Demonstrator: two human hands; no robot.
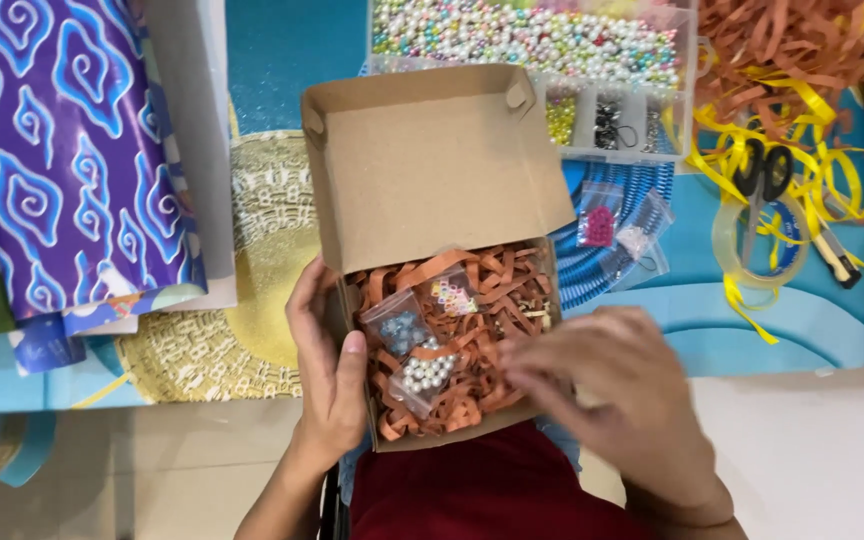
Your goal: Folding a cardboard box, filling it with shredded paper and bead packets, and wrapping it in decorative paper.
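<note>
An open brown cardboard box (422, 170) rests on my lap, its lid standing up at the far side. Orange paper shreds (492, 290) fill it, with small clear bags of beads (422, 372) lying on top. My left hand (327, 375) grips the box's left wall, thumb over the rim. My right hand (617, 395) is blurred, fingers spread, hovering over the right side of the shreds and holding nothing I can see.
A clear bead organiser (552, 45) sits beyond the box. Small bead bags (600, 226) lie to its right. Scissors (762, 175), a tape roll (752, 245) and orange and yellow ribbon shreds (802, 90) are far right. Rolled blue patterned wrapping paper (62, 160) lies left.
</note>
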